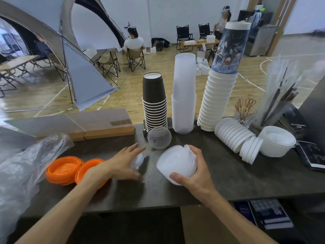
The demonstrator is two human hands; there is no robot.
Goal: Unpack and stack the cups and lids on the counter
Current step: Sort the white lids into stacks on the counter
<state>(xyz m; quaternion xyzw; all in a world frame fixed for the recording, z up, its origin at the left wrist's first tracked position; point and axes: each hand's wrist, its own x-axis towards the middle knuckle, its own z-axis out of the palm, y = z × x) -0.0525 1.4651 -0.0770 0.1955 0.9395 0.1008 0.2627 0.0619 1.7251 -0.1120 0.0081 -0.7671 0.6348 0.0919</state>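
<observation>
Right hand (pixel 193 170) grips a stack of clear dome lids (pixel 176 163) tilted just above the worktop (pixel 228 176): thumb curled on the near rim, fingers (pixel 195 152) wrapped over the far side. Left hand (pixel 123 164) is on a smaller clear lid (pixel 138 162); fingers spread over its top, thumb low by the worktop; blurred, can't tell if it's gripping or just touching. One loose dome lid (pixel 159 137) lies on its side just behind both hands. Behind that, upright stacks: dark cups (pixel 154 101), frosted cups (pixel 184 94), white cups (pixel 218 95) with a printed sleeve on top. White lids (pixel 233 136) lie in a row at right, next to a tub (pixel 277 140). Orange lids (pixel 64 170) and a plastic bag (pixel 22 162) at left.
</observation>
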